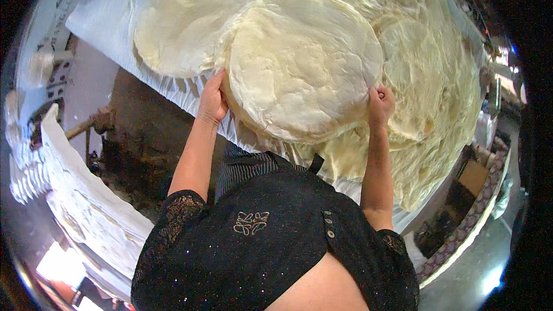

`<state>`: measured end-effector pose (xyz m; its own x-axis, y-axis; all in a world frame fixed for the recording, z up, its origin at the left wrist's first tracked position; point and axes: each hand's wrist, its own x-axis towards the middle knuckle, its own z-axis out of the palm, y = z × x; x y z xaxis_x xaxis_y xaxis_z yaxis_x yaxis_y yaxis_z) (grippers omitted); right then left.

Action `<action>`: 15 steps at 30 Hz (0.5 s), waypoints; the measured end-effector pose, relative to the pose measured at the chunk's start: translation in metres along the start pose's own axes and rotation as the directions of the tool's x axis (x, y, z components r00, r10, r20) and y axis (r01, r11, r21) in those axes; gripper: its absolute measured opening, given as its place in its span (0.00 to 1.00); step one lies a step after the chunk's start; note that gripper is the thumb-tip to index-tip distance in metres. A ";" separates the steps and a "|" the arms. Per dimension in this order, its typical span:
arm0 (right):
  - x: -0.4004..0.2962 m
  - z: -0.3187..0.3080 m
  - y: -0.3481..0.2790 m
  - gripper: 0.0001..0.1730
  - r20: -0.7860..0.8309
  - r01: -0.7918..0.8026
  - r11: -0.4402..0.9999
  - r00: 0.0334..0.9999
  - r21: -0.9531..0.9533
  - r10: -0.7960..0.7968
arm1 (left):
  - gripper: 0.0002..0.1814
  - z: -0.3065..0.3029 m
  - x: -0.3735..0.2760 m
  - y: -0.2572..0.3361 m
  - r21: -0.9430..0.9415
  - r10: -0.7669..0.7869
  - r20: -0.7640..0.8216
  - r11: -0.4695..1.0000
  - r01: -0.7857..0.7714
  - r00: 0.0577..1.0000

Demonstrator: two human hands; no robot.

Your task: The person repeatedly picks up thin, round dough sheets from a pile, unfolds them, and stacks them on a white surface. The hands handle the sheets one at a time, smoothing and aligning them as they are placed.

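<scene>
In front of my body is a thick, round, cream-coloured pad or stack of soft, thin sheets (302,69), creased on top; I cannot tell its exact material. My left hand (214,97) holds its near left edge, the thumb along the side and the fingers out of sight beneath. At the right edge my right hand (381,101) pinches the rim, its fingers curled. The near rim lies between my hands, close to my waist. Beneath the pad is white sheeting (183,93), gathered in folds along its near left border.
A second round pale piece (181,30) lies to the left. More overlapping, wrinkled sheets (432,77) spread on the right. A long whitish slab-like surface (90,211) stands at lower left, near a wooden pole (80,129). A cardboard-brown box (473,177) is at the right.
</scene>
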<state>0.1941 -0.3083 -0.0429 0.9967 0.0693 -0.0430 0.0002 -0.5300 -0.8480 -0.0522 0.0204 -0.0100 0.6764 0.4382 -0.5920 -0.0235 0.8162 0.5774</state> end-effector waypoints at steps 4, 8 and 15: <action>0.002 -0.002 -0.005 0.09 0.002 0.025 0.998 1.000 -0.050 -0.025 | 0.17 0.000 0.001 -0.012 0.059 0.157 0.071 0.985 -0.161 0.985; 0.011 -0.006 0.011 0.09 0.027 0.015 0.995 1.000 -0.097 -0.013 | 0.22 0.008 0.007 -0.030 0.513 0.600 0.037 0.675 -0.530 0.799; 0.025 -0.015 0.029 0.09 0.035 0.060 0.962 0.998 -0.266 -0.052 | 0.26 0.012 -0.002 -0.011 0.812 0.609 0.222 0.317 -0.490 0.762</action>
<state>0.2203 -0.3348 -0.0601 0.9918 0.1265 -0.0172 0.0814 -0.7307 -0.6779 -0.0447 0.0064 -0.0086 0.6642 0.7471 0.0252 0.2590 -0.2616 0.9298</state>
